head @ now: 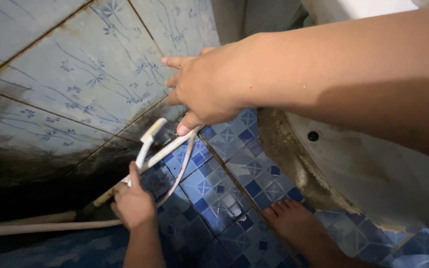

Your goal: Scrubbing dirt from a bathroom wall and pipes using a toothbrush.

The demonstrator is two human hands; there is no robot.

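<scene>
Left hand (134, 202) closed around the white plastic bidet sprayer (147, 144), thumb on top. Right hand (207, 89) just above, fingers loosely curled, thumb pressing the sprayer's pale flexible hose (182, 164).

A white handheld sprayer (149, 144) stands nearly upright at centre, its flat head tilted right. Its pale hose (182, 166) loops from the upper right down toward the near left.

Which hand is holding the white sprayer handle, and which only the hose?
The left hand grips the white sprayer; the right hand only pinches its hose higher up.
</scene>
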